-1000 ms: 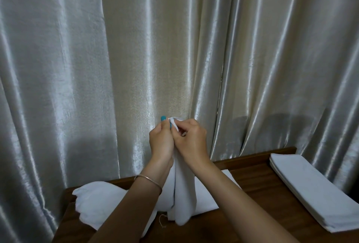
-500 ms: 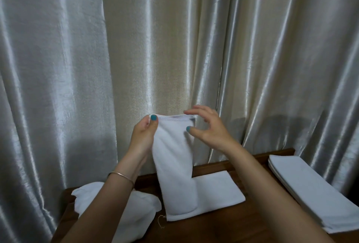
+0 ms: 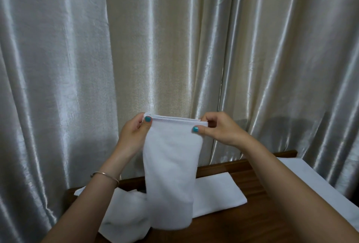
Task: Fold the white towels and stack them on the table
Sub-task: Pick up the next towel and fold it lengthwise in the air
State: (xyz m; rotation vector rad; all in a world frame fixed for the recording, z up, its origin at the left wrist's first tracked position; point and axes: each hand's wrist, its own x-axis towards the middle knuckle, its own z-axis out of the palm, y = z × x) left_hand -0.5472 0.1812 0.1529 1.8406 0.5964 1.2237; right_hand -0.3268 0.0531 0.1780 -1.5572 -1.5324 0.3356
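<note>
Both top corners of a folded white towel [image 3: 171, 167] are pinched in the grip of the left hand [image 3: 134, 135] and right hand [image 3: 219, 129], held raised, its lower end hanging over the desk [image 3: 242, 221]. Beneath, a flat folded towel [image 3: 217, 194] and a crumpled one [image 3: 124, 215] lie; a stack [image 3: 314, 182] sits at the right edge. Curtains [image 3: 174, 48] hang close behind.

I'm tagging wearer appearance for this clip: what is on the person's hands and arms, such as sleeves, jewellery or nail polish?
Both forearms are bare, with no sleeves in view. The left wrist carries a thin silver bangle. The thumbnails of the left hand and the right hand are painted teal. No rings, watch or gloves show.
</note>
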